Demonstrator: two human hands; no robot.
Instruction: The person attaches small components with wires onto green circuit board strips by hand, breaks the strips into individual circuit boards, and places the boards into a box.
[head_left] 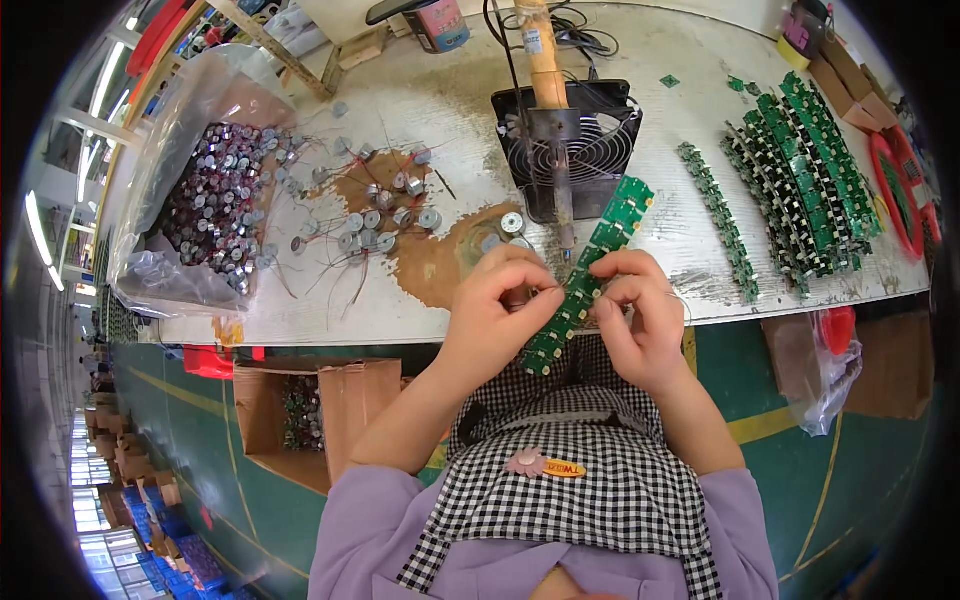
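A long green strip of small circuit boards slants between my hands, below the tip of an upright soldering iron. On its right edge, my right hand grips the strip with bent fingers and thumb. My left hand is closed in a pinch at the strip's left edge; what its fingertips hold is hidden. Just beyond that hand lies a small round motor. More loose silver motors with thin wires are scattered on the worn table to the left.
A plastic-lined box full of motors stands at left. Behind the iron is a black fan. Several circuit board strips lie at right, near a red ring-shaped item. Below the table sits an open cardboard box.
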